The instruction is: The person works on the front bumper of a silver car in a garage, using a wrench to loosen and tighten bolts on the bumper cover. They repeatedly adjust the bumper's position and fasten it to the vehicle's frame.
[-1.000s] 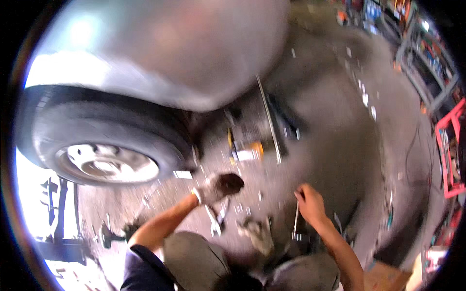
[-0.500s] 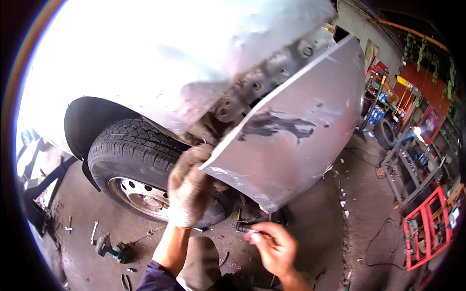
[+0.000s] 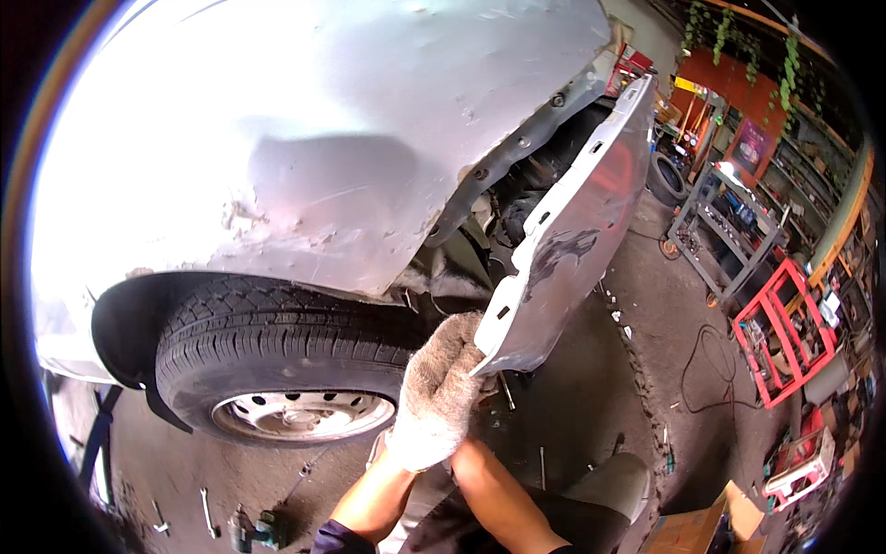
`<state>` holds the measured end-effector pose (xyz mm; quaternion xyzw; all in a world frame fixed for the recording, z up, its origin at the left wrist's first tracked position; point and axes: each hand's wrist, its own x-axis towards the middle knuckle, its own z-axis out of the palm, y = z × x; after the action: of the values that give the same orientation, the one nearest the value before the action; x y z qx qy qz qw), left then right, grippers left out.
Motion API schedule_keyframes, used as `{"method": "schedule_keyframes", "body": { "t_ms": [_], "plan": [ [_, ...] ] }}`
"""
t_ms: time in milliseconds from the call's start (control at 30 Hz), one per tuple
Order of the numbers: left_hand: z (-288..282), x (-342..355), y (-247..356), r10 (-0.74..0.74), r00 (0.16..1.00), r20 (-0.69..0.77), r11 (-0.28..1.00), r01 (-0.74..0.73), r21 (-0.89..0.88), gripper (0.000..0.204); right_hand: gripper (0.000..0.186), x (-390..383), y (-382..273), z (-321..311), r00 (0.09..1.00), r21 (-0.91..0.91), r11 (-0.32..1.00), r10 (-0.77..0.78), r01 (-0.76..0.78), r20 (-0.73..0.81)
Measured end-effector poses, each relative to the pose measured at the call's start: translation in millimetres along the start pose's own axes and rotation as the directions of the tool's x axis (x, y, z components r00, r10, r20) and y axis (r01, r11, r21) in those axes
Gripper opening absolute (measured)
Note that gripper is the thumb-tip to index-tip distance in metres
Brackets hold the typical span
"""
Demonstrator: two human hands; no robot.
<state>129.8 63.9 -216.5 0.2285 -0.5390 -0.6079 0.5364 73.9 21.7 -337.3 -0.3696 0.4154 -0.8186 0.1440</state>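
My gloved left hand (image 3: 434, 392) grips the lower end of a silver bumper panel (image 3: 581, 240) with a scuffed dark patch. The panel stands away from the dented silver car body (image 3: 369, 185), exposing bolt holes and a dark cavity. Below the body is a wheel (image 3: 268, 360) with a steel rim. My bare right forearm (image 3: 494, 494) reaches up behind my left hand, which hides its fingers and whatever they hold.
A drill (image 3: 268, 528) and a wrench (image 3: 208, 512) lie on the concrete floor (image 3: 161, 471) at lower left. At right are a grey trolley (image 3: 715, 235), a red metal frame (image 3: 784, 332), a spare tyre (image 3: 666, 180), a cable and a cardboard box (image 3: 692, 531).
The view has swung up from the floor onto the car. Since half a second ago the panel's angle has changed, and my right hand has moved from low down to behind my left.
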Motion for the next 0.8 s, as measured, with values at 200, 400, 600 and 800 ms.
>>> {"method": "schedule_keyframes", "body": {
  "t_ms": [200,400,600,800],
  "plan": [
    [17,-2,5,0.298,0.923,0.244,0.866,-0.369,0.337,0.027,0.016,21,-20,-15,0.943,-0.361,0.873,-0.28,0.328,0.178],
    [10,-19,10,0.195,0.949,0.249,0.702,-0.312,0.641,0.043,0.007,75,-60,13,0.875,-0.308,0.82,-0.434,0.483,0.216],
    [14,-31,4,0.069,0.997,0.034,0.812,-0.076,0.579,0.045,0.018,135,-73,49,0.89,0.295,0.884,0.234,-0.362,0.39],
    [21,-7,13,0.174,0.978,-0.119,0.962,-0.143,0.234,0.049,0.028,149,-77,71,0.916,0.272,0.939,0.094,-0.212,0.391]
  ]
}}
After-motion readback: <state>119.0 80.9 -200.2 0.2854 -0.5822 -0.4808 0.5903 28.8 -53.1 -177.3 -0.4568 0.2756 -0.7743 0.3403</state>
